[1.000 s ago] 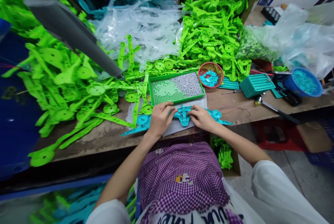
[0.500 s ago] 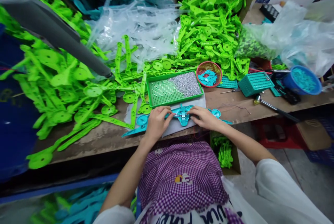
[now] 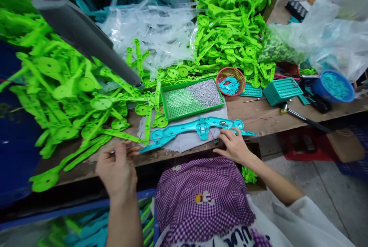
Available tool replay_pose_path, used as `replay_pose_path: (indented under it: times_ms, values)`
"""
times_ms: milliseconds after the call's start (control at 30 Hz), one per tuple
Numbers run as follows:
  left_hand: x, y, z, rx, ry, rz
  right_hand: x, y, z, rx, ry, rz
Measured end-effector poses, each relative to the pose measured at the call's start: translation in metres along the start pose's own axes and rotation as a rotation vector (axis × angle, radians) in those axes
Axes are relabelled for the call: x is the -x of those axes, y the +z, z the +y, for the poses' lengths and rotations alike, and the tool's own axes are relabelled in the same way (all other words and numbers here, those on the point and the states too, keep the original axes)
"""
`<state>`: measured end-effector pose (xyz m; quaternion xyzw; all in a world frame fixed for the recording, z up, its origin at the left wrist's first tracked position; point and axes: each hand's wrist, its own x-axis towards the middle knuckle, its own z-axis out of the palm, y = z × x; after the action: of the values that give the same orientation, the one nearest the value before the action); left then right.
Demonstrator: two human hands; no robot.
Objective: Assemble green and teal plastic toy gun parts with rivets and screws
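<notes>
The blue part (image 3: 202,125) lies lengthwise on the cloth (image 3: 185,143), near the front edge of the worktop (image 3: 260,113). It looks like moulded plastic: probably light, stiff and slightly slippery. Hold it at the broad centre; the slender ends would likely flex or swing the piece round. The wire (image 3: 156,138) across its left side appears limp and easily snapped; avoid jerking it.

Left hand (image 3: 119,166): beyond the part's left tip, fingers closed, pinching the wire. Right hand (image 3: 234,146): at the part's right end, thumb spread from the fingers, gripping nothing; from where I stand, contact cannot be confirmed.

Behind the part, the tray (image 3: 195,111) contains metal bits (image 3: 207,93); a basket (image 3: 230,73) stands just beside it.
</notes>
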<state>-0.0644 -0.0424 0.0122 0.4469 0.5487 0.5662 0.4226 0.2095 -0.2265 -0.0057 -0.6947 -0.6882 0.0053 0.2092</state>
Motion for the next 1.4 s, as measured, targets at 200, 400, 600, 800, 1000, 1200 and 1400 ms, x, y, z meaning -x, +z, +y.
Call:
replay_pose_path:
  times_ms: [200,400,600,800,1000,1200,1400]
  values:
    - [-0.009,0.019,0.014,0.098,-0.074,-0.068,-0.01,0.01,0.006,0.016,0.044,-0.072]
    - [-0.029,0.07,0.019,0.202,-0.062,-0.043,-0.085,-0.013,0.043,-0.23,0.236,-0.007]
    - [-0.039,0.013,-0.018,0.132,-0.08,0.085,-0.071,0.007,0.025,0.008,0.109,0.04]
    - [-0.054,-0.053,-0.021,0.085,-0.424,-0.275,-0.038,0.021,0.027,0.141,-0.061,-0.084]
    - [-0.055,-0.044,-0.004,0.059,-0.644,-0.794,-0.04,0.018,0.043,0.22,-0.043,-0.049]
    - [-0.052,-0.051,0.004,-0.001,-0.661,-0.898,-0.036,0.018,0.046,0.276,-0.038,0.02]
    - [-0.046,-0.075,0.007,0.046,-0.592,-0.627,-0.04,0.013,0.056,0.163,-0.041,-0.021]
